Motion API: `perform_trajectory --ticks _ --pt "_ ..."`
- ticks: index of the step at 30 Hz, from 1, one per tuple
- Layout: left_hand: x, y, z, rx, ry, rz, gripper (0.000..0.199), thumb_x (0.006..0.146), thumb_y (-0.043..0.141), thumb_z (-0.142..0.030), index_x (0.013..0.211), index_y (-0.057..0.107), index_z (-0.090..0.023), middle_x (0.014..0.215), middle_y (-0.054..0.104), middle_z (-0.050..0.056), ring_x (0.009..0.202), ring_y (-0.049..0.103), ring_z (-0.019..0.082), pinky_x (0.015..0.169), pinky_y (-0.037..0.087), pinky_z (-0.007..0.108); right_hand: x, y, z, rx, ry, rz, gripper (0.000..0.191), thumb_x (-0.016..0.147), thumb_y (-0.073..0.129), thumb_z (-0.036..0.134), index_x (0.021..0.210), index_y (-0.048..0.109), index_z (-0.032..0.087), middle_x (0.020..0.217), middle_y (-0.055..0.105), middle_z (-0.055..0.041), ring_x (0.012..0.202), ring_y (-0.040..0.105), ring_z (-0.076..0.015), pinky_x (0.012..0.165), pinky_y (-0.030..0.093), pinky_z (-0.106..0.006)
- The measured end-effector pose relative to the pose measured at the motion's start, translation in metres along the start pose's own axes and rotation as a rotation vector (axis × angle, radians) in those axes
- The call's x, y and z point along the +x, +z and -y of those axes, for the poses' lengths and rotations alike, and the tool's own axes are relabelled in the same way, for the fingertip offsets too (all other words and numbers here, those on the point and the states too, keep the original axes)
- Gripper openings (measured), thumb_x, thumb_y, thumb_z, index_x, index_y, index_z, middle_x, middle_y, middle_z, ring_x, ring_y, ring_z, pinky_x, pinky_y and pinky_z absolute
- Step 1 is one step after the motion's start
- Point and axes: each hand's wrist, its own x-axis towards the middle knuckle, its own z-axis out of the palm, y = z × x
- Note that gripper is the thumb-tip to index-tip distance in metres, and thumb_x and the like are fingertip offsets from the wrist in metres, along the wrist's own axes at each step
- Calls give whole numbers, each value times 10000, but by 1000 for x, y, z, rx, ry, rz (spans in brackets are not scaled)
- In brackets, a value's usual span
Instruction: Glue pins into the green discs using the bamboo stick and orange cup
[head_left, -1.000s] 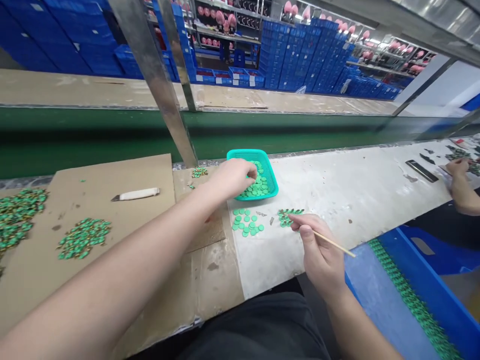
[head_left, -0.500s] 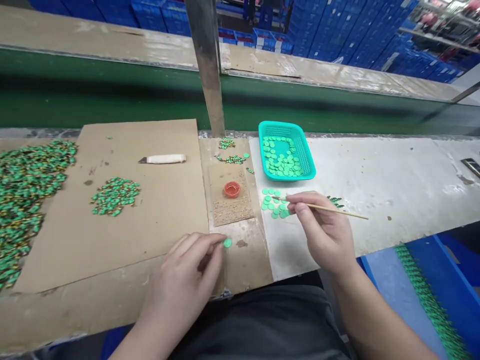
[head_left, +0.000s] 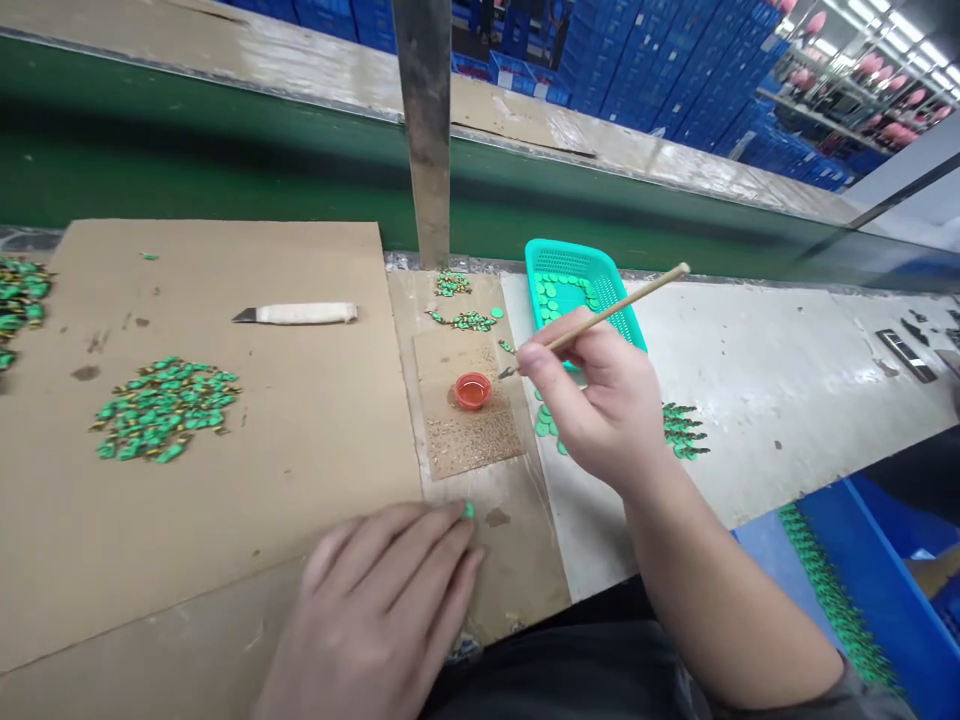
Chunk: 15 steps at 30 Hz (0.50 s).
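Note:
My right hand (head_left: pixel 592 390) is closed around a thin wooden paintbrush (head_left: pixel 622 308). Its dark tip points down, just right of a small red cup (head_left: pixel 472 391) of liquid, and appears apart from it. At the front of the table, my left hand (head_left: pixel 382 600) has its fingertips closed on a green disc (head_left: pixel 469 510), most of which they cover. Loose green discs (head_left: pixel 546 422) lie on the white surface, partly behind my right hand. Small green-and-gold pieces (head_left: pixel 453 284) lie in little groups beyond the cup.
A teal basket (head_left: pixel 534 262) of green discs stands behind my right hand. To the left, a white-handled knife (head_left: pixel 300 314) and a pile of green-and-gold pieces (head_left: pixel 169 405) rest on cardboard (head_left: pixel 315 420). Assembled pieces (head_left: pixel 682 432) sit right, above a blue bin (head_left: pixel 862 560). A metal post (head_left: pixel 429 150) rises behind.
My right hand has swung the brush left, from over the loose discs to beside the red cup. My left fingers now cover more of the disc. The view has shifted right.

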Motion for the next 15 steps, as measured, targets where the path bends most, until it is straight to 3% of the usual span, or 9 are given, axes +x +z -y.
perform_trajectory --ticks 2,8,15 --pt "-5 4 -2 12 33 11 266 1261 601 -242 1317 861 -246 1280 943 -3 1165 793 236 1043 495 451 2 8 -4 -74 -47 59 196 1181 771 209 991 769 258 950 860 9 864 804 -166 820 652 -313" --pt "-18 30 -9 -32 -60 -132 247 1231 636 -207 1317 867 -232 1265 945 26 1186 778 253 1156 476 478 -3 23 -20 -191 -82 165 289 1217 734 256 928 720 266 958 850 0 853 778 -175 821 635 -322" --pt "-25 32 -5 -43 -46 -158 199 1178 687 -203 1140 868 -276 1262 952 -19 1149 797 225 1263 489 443 -1 29 -24 -231 -70 167 321 1217 731 261 901 680 275 939 812 0 839 758 -183 825 646 -347"
